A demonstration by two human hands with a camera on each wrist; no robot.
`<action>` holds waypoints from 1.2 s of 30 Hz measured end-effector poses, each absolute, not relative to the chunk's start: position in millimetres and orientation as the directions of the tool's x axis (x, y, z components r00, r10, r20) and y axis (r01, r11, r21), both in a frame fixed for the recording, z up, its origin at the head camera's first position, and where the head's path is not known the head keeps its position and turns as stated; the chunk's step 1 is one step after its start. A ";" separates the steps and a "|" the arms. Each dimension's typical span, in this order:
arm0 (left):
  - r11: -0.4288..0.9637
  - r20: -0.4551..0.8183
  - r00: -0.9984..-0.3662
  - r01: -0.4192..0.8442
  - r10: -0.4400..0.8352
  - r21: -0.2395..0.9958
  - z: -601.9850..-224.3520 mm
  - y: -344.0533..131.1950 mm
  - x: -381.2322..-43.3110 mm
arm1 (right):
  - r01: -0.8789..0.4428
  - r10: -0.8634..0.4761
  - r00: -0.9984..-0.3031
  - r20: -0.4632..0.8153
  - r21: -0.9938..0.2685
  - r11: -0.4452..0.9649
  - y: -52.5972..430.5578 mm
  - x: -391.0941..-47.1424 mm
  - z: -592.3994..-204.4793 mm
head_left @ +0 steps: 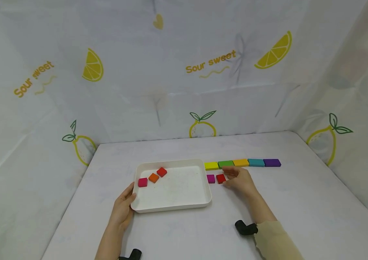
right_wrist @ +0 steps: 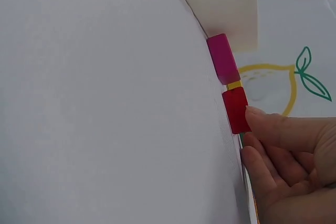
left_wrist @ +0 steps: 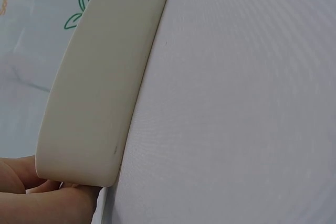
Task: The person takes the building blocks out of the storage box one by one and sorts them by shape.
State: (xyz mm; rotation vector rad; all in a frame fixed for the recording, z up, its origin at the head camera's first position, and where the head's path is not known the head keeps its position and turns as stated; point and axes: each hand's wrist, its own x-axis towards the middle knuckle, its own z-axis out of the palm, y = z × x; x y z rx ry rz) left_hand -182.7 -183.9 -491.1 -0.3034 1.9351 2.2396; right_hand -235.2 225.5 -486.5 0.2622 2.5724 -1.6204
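Red block (head_left: 220, 178) at right hand (head_left: 241, 180) — small, plain; white tray (head_left: 177, 189) — shallow.

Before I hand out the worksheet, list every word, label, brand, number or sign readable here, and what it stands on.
"Sour sweet": on the lemon-print backdrop, at left.
"Sour sweet": on the same backdrop, right of its middle.
"Sour", the next word cut off by the picture's edge: on the backdrop, far right.
Left wrist view: orange lettering on the backdrop, too cropped and blurred to read.
White tray, coloured blocks: no readable text.

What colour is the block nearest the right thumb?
The block is red, clearest in the right wrist view.
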 end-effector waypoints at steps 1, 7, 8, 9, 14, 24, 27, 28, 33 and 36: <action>-0.144 -0.257 -0.966 -0.254 -0.005 0.957 -491.4 -184.3 -182.7 | 0.193 0.092 -0.981 -0.170 -0.885 0.423 226.2 -236.4 -486.9; -0.149 -0.234 -0.972 -0.232 0.002 0.961 -493.5 -185.2 -182.8 | 0.160 0.058 -0.987 -0.150 -0.894 0.419 226.0 -240.7 -489.1; -0.151 -0.230 -0.973 -0.227 -0.001 0.962 -494.1 -185.1 -183.1 | 0.152 0.052 -0.988 -0.143 -0.897 0.416 225.6 -241.3 -489.6; -0.154 -0.222 -0.975 -0.219 0.000 0.964 -494.1 -185.1 -182.9 | 0.141 0.046 -0.990 -0.134 -0.898 0.416 225.2 -241.8 -490.0; -0.157 -0.222 -0.975 -0.220 0.002 0.963 -493.7 -185.4 -183.0 | 0.115 0.035 -0.993 -0.110 -0.900 0.421 221.3 -243.3 -491.0; -0.161 -0.265 -0.964 -0.262 0.000 0.952 -491.1 -183.0 -183.3 | 0.143 0.069 -0.990 -0.126 -0.883 0.447 214.6 -242.0 -489.8; -0.152 -0.260 -0.966 -0.257 0.000 0.954 -492.3 -183.3 -183.7 | 0.168 0.089 -0.986 -0.143 -0.874 0.457 213.7 -240.6 -486.4; -0.150 -0.263 -0.965 -0.260 -0.001 0.954 -492.3 -183.4 -183.7 | 0.175 0.097 -0.984 -0.146 -0.871 0.460 212.9 -240.2 -484.7; -0.147 -0.258 -0.966 -0.255 0.001 0.956 -490.9 -184.0 -182.8 | 0.149 0.112 -0.987 -0.111 -0.890 0.432 202.5 -241.7 -469.8; -0.148 -0.260 -0.966 -0.258 0.004 0.955 -489.4 -184.4 -182.1 | 0.102 0.104 -0.992 -0.067 -0.921 0.377 188.2 -242.7 -457.2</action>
